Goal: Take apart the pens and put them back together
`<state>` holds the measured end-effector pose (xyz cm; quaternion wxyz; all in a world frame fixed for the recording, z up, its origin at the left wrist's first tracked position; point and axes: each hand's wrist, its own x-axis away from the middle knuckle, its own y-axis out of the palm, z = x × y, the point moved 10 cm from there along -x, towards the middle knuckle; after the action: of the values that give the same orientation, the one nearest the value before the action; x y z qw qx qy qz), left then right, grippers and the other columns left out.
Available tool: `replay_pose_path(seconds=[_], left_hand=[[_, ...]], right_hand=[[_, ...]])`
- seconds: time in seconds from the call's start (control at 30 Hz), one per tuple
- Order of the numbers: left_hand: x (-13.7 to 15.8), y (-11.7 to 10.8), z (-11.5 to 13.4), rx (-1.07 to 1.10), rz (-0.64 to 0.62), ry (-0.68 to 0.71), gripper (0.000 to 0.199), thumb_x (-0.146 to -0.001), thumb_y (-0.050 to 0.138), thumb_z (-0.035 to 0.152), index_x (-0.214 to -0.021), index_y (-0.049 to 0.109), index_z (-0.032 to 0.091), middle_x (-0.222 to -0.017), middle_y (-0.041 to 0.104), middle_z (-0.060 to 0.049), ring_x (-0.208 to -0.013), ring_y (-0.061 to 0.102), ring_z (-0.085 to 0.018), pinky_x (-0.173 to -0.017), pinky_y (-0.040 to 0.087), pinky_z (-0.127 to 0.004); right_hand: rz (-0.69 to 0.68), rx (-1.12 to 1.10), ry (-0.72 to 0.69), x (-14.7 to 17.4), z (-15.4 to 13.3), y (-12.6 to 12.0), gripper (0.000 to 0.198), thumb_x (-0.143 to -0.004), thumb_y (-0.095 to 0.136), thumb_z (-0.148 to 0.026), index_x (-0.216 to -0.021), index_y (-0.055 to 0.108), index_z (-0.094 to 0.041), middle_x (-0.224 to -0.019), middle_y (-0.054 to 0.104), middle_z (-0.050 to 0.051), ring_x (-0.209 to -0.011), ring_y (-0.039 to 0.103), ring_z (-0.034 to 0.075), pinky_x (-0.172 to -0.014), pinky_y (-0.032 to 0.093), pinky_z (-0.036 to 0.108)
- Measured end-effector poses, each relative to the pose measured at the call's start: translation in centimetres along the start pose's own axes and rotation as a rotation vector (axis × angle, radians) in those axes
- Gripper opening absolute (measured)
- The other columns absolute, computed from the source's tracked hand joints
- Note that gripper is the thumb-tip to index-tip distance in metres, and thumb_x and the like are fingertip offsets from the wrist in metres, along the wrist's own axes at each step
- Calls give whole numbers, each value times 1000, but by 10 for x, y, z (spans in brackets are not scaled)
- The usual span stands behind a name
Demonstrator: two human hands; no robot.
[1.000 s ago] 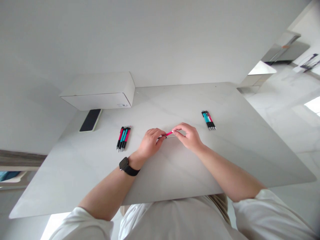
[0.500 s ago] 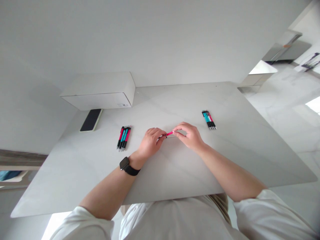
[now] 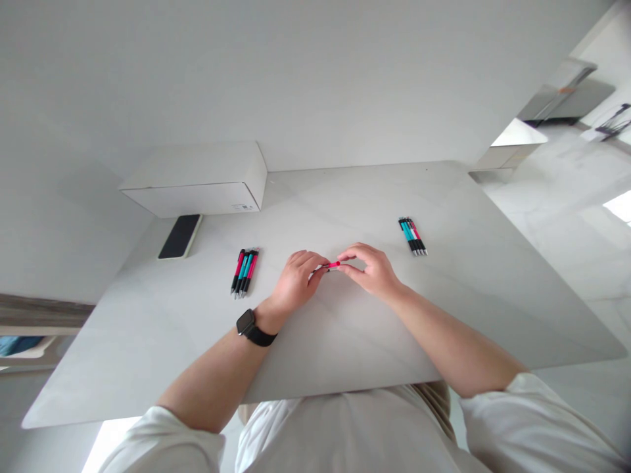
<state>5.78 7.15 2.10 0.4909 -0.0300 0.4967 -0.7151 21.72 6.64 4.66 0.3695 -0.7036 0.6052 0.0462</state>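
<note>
My left hand (image 3: 298, 279) is closed around a pink pen barrel (image 3: 332, 265), whose pink end sticks out to the right past the fingertips. Its other end is hidden under the fingers. Just below the barrel shows a thin dark-tipped piece (image 3: 329, 270), too small to name. My right hand (image 3: 372, 268) is at the barrel's free end, thumb and forefinger a little apart on either side of it. Whether they touch the barrel is hard to see. To the left lies a row of pink and teal pens (image 3: 244, 272); a similar pen group (image 3: 413, 236) lies to the right.
On the pale marbled table (image 3: 315, 341), a phone (image 3: 180, 236) lies at the left, in front of a long white box (image 3: 197, 177) against the wall. A black watch (image 3: 251, 326) is on my left wrist.
My right thumb and forefinger have parted from their pinch at the barrel's end. That pink end now shows between them. My left hand keeps its hold, almost unmoved.
</note>
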Motion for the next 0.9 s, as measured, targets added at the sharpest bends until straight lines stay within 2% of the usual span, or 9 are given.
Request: replay_pose_path(seconds=[0.17, 0.27, 0.4, 0.53, 0.7, 0.8, 0.9], left_hand=[[1, 1, 6, 6, 13, 47, 13, -103, 58, 29, -111, 67, 24, -106, 75, -6, -101, 68, -22, -108, 45, -47], [2, 3, 1, 2, 3, 15, 18, -101, 63, 33, -117, 67, 25, -109, 74, -6, -105, 68, -23, -110, 44, -47], [5, 7, -19, -79, -19, -93, 35, -95, 71, 34, -129, 64, 27, -118, 71, -8, -113, 64, -27, -105, 47, -47], [9, 16, -35, -160, -88, -144, 29, -90, 76, 30, -119, 71, 30, -122, 69, -6, -116, 62, -29, -107, 46, -47], [11, 21, -40, -169, -132, -147, 17, -91, 73, 27, -107, 76, 31, -123, 68, -5, -117, 61, -28, -107, 46, -47], [8, 18, -35, -146, -123, -138, 13, -94, 70, 26, -105, 75, 29, -119, 69, -4, -114, 62, -26, -105, 47, -45], [5, 9, -28, -104, -75, -133, 11, -99, 64, 25, -107, 71, 27, -109, 72, -4, -106, 64, -24, -102, 48, -44]], right_hand=[[-99, -44, -12, 2, -4, 14, 17, -94, 74, -31, -111, 76, -29, -108, 75, 5, -99, 71, 22, -94, 58, 38], [-109, -99, 38, 3, 2, 17, 15, -96, 71, -34, -109, 76, -29, -108, 75, 5, -100, 71, 22, -94, 58, 37], [-4, -190, 206, 4, 26, 3, 21, -99, 66, -42, -113, 72, -27, -110, 76, 6, -101, 73, 22, -93, 59, 37], [80, -295, 283, 5, 46, -9, 25, -97, 68, -48, -111, 71, -27, -113, 76, 7, -105, 73, 24, -98, 57, 41], [116, -442, 375, 8, 72, -9, 34, -93, 72, -54, -111, 70, -25, -107, 75, 7, -103, 73, 24, -95, 59, 40], [129, -413, 393, 8, 81, -13, 36, -94, 69, -55, -114, 70, -25, -98, 73, 6, -92, 72, 22, -87, 60, 39], [119, -223, 338, 5, 77, -22, 34, -96, 66, -54, -115, 72, -26, -99, 73, 6, -89, 71, 22, -83, 61, 38]])
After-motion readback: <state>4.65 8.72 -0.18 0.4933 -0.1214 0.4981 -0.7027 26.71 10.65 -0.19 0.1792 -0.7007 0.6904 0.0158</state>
